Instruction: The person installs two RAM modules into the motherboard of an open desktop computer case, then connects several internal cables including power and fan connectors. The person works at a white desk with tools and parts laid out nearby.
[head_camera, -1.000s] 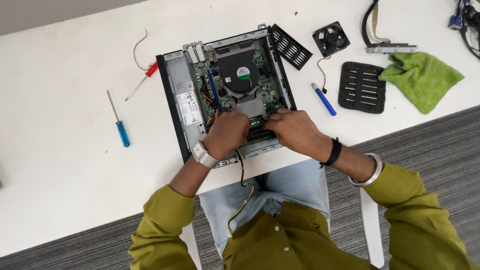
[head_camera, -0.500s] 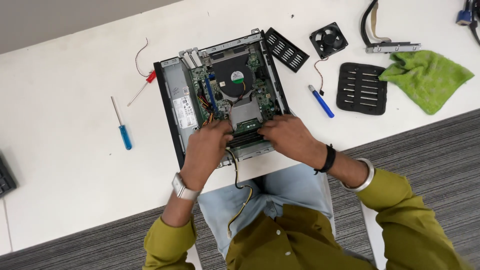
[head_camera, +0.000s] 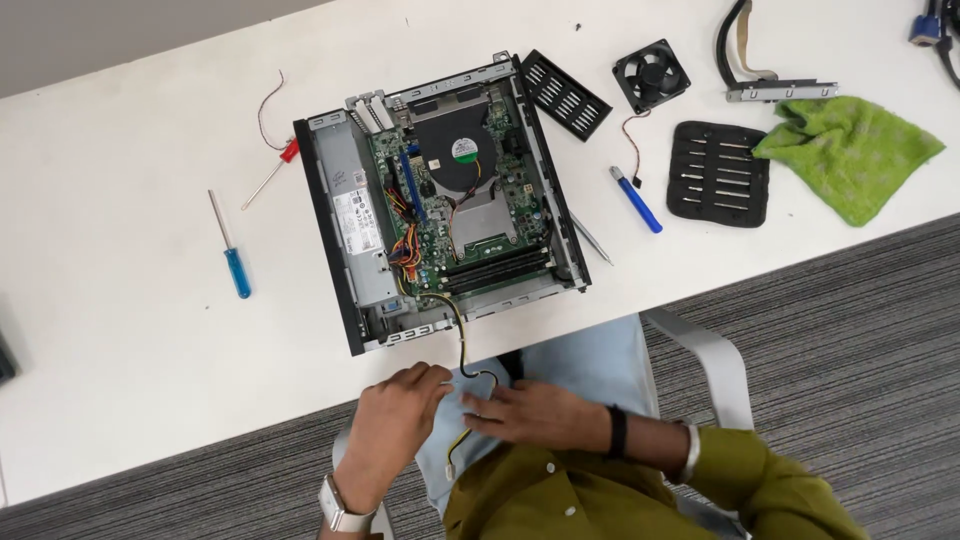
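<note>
Computer case (head_camera: 440, 215) lies open on the table (head_camera: 130, 180). Your left hand (head_camera: 395, 420) and right hand (head_camera: 535, 412) rest loosely open below it, by the dangling cable (head_camera: 465, 345), gripping nothing. Likely step: freeing that cable; it wants a gentle pinch.

Bare metal computer case (head_camera: 352, 190), matt white table (head_camera: 120, 330), rough green cloth (head_camera: 850, 150)

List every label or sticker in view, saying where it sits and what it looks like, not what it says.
Power supply label: on the grey metal box along the left side of the open computer case; white rectangle with small dark print.
Fan sticker: at the centre of the black cooling fan on the board; small round, green and white.
</note>
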